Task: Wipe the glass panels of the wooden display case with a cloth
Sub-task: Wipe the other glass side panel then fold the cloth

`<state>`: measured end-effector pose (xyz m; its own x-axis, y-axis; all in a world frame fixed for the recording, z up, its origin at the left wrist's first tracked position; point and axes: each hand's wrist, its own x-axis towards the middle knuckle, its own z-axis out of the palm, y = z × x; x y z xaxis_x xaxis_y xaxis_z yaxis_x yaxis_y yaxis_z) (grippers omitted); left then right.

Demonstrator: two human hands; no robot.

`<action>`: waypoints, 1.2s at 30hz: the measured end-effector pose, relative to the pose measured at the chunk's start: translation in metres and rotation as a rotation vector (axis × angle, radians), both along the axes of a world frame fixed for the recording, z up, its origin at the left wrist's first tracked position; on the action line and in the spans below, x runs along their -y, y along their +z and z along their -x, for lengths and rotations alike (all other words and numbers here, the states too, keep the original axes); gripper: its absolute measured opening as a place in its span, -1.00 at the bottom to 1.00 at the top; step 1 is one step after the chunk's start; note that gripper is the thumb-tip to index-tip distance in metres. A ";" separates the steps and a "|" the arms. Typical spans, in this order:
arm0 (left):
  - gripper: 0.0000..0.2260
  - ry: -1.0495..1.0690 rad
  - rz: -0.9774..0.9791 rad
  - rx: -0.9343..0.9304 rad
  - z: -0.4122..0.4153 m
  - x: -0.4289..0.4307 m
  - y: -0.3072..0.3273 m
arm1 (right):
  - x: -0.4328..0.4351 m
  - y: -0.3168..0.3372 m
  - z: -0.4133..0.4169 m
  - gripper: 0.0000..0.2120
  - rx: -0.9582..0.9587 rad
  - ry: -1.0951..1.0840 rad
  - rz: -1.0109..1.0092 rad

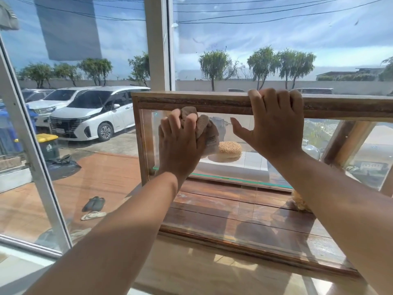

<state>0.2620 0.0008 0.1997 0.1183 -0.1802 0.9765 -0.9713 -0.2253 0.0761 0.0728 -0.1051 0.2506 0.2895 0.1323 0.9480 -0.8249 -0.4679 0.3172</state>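
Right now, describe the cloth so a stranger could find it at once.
Find the wooden display case by the window. Near its upper left corner the left hand grips a crumpled grey-brown cloth against the glass. Unlike the round sesame bun just right of it, it is wrinkled fabric held in a hand.

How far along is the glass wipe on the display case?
Done: cannot tell; no pane shows a clear wiped edge. In hand: the left hand holds the bunched cloth against the upper left of the far glass panel, while the right hand grips the top rail. Left: probably the rest of that panel rightward, and the right side panel.
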 end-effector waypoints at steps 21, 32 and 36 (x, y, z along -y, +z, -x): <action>-0.76 -0.081 -0.504 -0.254 0.004 -0.046 -0.240 | 0.001 0.002 0.000 -0.46 0.006 -0.012 0.028; -0.76 -0.254 -0.136 -0.012 -0.030 -0.044 -0.070 | -0.001 0.002 0.001 -0.45 0.008 -0.005 0.006; -0.71 -0.109 -0.069 -0.036 -0.033 -0.034 0.008 | -0.001 0.001 0.001 -0.44 0.001 -0.008 -0.004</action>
<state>0.2951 0.0351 0.2081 0.1287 -0.2607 0.9568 -0.9872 -0.1250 0.0988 0.0722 -0.1044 0.2513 0.2891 0.1259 0.9490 -0.8290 -0.4627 0.3139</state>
